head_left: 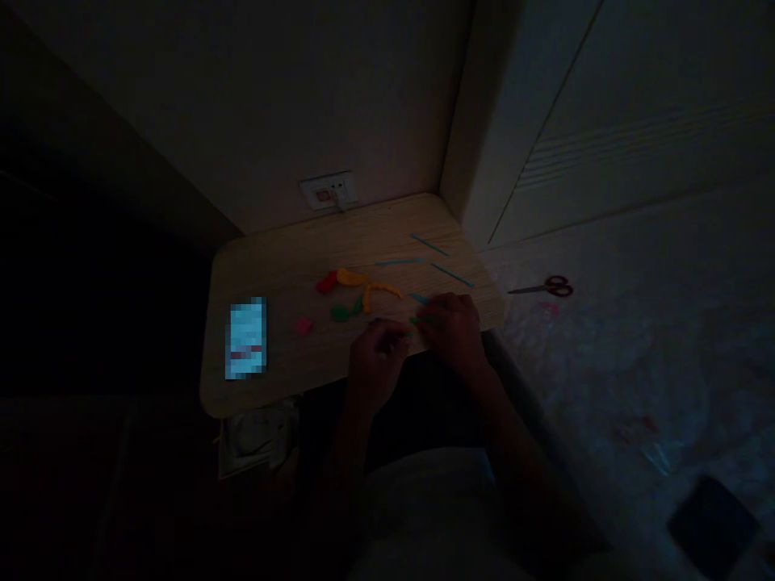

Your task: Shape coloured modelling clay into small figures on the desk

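Note:
In dim light, both my hands are close together over the front edge of a small wooden table. My left hand is closed, its fingertips pinching a small bit of green modelling clay. From the other side my right hand pinches the same green spot; I cannot tell whether it is one piece or two. A flat blue tool lies by the right fingertips. Beyond the left hand sit a green clay lump, a yellow-orange clay piece with thin strands, a red lump and a pink lump.
Several thin blue sticks lie at the table's back right. A lit phone rests on the left. A wall socket is behind the table. On the pale covering to the right lie scissors and a dark square object.

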The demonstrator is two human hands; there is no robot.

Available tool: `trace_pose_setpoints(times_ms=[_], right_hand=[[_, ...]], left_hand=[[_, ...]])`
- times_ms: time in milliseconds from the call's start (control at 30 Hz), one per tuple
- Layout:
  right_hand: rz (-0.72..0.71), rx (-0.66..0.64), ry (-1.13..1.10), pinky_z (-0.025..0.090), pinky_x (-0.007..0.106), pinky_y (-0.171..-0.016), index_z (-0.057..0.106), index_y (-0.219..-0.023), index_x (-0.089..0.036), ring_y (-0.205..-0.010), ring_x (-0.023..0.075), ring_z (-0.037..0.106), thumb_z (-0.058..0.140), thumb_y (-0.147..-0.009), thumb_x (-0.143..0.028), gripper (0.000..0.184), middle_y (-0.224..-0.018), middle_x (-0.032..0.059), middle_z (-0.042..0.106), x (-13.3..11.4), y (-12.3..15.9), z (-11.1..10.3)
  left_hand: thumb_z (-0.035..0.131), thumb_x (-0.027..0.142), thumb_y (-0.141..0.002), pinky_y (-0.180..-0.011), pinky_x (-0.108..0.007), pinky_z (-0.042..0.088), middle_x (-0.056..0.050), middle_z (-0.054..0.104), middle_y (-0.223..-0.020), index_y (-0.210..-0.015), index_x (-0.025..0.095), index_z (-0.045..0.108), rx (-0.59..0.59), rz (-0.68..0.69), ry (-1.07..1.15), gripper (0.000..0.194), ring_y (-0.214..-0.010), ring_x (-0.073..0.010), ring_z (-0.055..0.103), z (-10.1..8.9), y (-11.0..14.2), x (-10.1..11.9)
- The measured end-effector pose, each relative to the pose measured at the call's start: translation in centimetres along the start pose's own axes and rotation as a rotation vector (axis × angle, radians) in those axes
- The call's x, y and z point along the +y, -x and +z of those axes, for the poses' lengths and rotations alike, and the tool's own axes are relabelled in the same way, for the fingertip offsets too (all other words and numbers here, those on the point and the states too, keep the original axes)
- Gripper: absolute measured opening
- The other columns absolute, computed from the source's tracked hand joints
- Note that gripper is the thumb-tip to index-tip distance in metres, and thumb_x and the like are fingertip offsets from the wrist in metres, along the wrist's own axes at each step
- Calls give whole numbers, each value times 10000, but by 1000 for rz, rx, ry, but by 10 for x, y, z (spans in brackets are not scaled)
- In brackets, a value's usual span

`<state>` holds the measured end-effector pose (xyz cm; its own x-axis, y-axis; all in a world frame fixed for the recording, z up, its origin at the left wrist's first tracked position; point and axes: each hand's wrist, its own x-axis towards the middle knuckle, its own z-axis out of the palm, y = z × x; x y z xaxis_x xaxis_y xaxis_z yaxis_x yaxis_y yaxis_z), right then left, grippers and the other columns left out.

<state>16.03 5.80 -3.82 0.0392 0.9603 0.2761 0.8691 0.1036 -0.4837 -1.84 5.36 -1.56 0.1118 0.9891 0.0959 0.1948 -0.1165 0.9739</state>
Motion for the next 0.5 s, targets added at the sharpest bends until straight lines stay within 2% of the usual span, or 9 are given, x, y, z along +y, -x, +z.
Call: trace_pose_setpoints(times_ms=[100, 200, 333, 500], right_hand=[[24, -20, -7, 474, 452, -888, 769, -952, -195, -1011, 326, 610, 722, -892, -200, 76, -1043, 121, 740, 4, 0, -2], [60, -63, -117, 496, 403, -830, 752, -930, -186, -901, 283, 676, 690, -902, -167, 70, -936, 94, 765, 8, -2, -6], [115, -78, -209, 516, 360, -802, 759, -942, -194, -868, 255, 724, 670, -903, -156, 104, -934, 79, 793, 10, -6, -10], [134, -124, -153, 519, 362, -790, 788, -973, -198, -876, 268, 735, 652, -928, -196, 143, -954, 94, 808, 11, -11, -12]], left_hand=[[685, 141, -841, -737, -299, 527, -21, 745, -876, -908, 211, 756, -49, 128, -189, 120, -766, -166, 656, 3, -14, 3], [701, 108, -841, -793, -357, 534, -42, 765, -901, -905, 200, 757, -114, 200, -416, 126, -800, -200, 665, 3, -32, 5], [712, 123, -861, -901, -443, 518, -58, 788, -932, -937, 208, 757, -195, 250, -684, 123, -950, -272, 692, 2, -46, 12], [628, 147, -919, -949, -545, 454, -98, 798, -944, -876, 204, 757, -239, 256, -1001, 148, -1063, -357, 663, 10, -49, 20]])
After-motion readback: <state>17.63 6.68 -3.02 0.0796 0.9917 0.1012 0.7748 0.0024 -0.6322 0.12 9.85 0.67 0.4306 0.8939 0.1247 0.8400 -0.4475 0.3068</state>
